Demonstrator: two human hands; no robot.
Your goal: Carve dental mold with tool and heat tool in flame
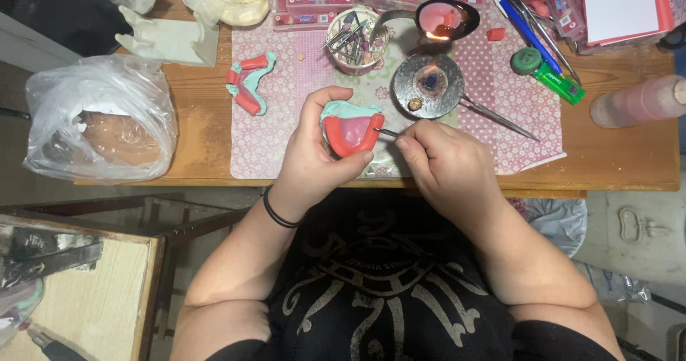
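My left hand (314, 154) cups a dental model (350, 126): a pale green cast with a red wax rim around a pink centre. My right hand (446, 164) pinches a thin metal tool (388, 131), and its tip touches the right edge of the red rim. Both hands hover over the near edge of a pink flowered mat (493, 104) on a wooden table (614, 157). A black band circles my left wrist.
A second green and red cast (250, 82) lies left on the mat. Behind my hands a small lit burner (431, 83), a spoon of melted pink wax (443, 19), a cup of tools (356, 39). A green lighter (557, 82), pens, a pink bottle (636, 102) at right; a plastic bag (100, 118) at left.
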